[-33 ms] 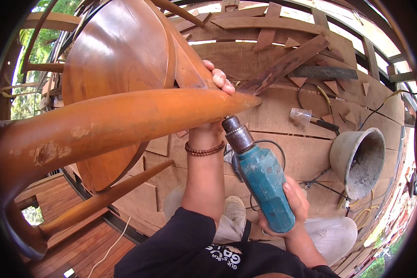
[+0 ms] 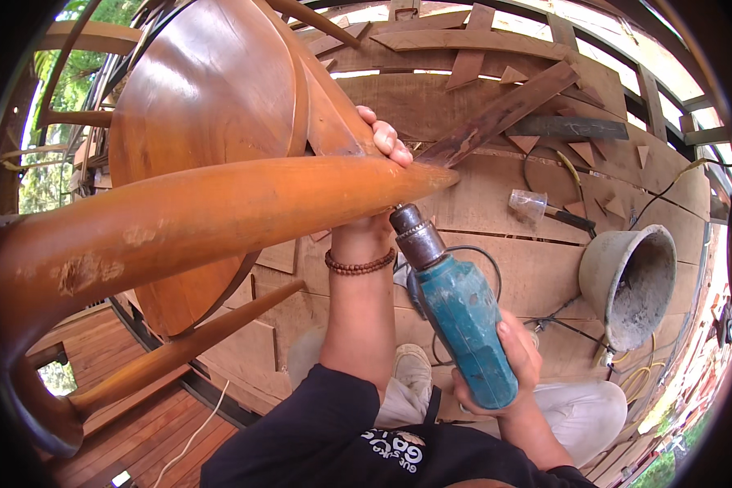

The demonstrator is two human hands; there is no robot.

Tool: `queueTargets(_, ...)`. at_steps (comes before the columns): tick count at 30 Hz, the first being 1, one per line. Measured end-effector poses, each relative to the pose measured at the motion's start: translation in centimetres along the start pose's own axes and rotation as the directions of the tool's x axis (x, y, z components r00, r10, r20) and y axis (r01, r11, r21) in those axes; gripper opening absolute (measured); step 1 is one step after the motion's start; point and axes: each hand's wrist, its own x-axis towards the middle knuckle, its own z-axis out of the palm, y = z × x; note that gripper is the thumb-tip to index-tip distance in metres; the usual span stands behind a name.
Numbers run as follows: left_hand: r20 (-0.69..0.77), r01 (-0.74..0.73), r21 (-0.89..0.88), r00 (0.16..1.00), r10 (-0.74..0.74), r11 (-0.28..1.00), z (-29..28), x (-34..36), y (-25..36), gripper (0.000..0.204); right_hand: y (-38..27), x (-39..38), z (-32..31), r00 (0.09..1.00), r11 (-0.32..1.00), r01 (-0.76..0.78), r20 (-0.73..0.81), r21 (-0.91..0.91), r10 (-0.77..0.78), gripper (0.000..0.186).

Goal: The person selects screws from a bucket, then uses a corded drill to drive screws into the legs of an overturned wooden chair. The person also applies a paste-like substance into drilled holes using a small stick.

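Note:
A varnished wooden chair lies tipped over at the left, its round seat (image 2: 207,89) facing me. One thick curved part (image 2: 244,195) of it runs across the view and tapers to a point near the middle. Behind that tapered end my left hand (image 2: 388,140) grips the wood, fingertips showing over the top and the palm hidden. Closed around the body of a worn teal power drill (image 2: 468,329) is my right hand (image 2: 519,358). The drill's chuck (image 2: 416,232) angles up to the underside of the tapered end, and a thin bit meets the wood there.
A grey bucket (image 2: 626,281) lies tilted at the right, near a clear plastic cup (image 2: 528,205) and several cables. Wood planks (image 2: 504,114) and triangular offcuts (image 2: 581,153) are scattered on the far boards. A thinner chair leg (image 2: 195,346) extends at lower left.

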Motion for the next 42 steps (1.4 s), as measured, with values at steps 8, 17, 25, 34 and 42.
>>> queueTargets(8, -0.131, -0.025, -0.163, 0.991, 0.004, 0.986, 0.1, 0.0, -0.2, 0.056, 0.6, 0.2, -0.6, 0.995, 1.000, 0.031, 0.092, -0.002, -0.031, 0.083)
queueTargets(17, -0.249, -0.047, -0.136, 0.968, 0.012, 0.990, 1.8, -0.2, -0.1, 0.057, 0.6, 0.7, -1.0, 0.990, 1.000, 0.030, 0.138, -0.010, -0.028, 0.085)
queueTargets(25, -0.253, -0.074, -0.104, 0.966, 0.045, 0.992, 2.0, -0.3, -0.1, 0.059, 0.5, 0.1, -1.0, 0.992, 1.000, -0.011, 0.127, 0.006, 0.010, 0.089)
queueTargets(34, -0.305, -0.110, -0.102, 0.949, 0.074, 0.989, 2.5, -0.4, -0.6, 0.060, 0.9, 0.4, -1.4, 0.988, 0.999, 0.030, 0.150, -0.030, -0.025, 0.088)
queueTargets(42, -0.129, -0.038, -0.175, 0.991, 0.016, 0.984, 0.5, 0.0, -0.5, 0.058, 0.0, 0.8, -1.5, 0.992, 0.994, 0.032, 0.128, -0.104, -0.019, 0.082)
